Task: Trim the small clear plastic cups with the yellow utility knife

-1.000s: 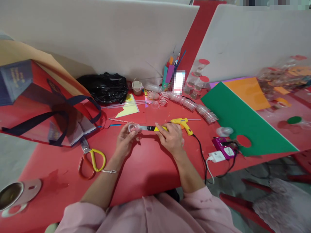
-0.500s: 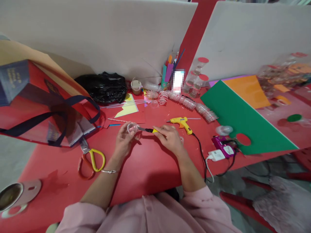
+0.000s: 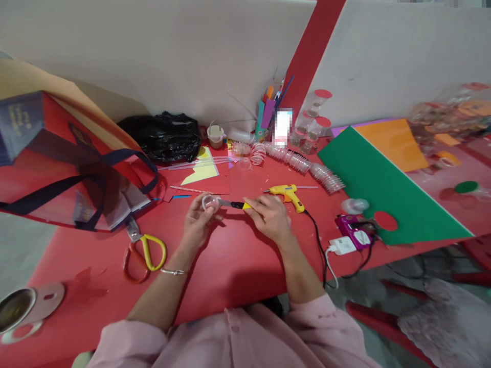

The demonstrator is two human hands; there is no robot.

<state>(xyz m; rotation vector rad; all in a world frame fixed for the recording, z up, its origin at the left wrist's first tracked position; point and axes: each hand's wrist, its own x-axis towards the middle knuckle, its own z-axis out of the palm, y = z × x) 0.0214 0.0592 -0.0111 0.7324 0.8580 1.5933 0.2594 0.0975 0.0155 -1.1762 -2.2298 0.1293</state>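
My left hand is closed around a small clear plastic cup, its round rim tipped toward me. In my right hand is a yellow and black utility knife, its blade pointing left. The blade tip meets the right side of the cup; whether it has gone through the plastic I cannot tell. Just beyond my right hand lies a yellow hot glue gun, nozzle to the left. Scissors with one red and one yellow handle rest left of my left forearm.
Stacked clear cups run along the back. A green sheet and a purple power adapter with cables are at right. On the left stand a red bag and a mug. A black plastic bag sits behind.
My hands stay nearly in place, the knife still against the cup. The cup has turned slightly in my left hand. The view has shifted a little.
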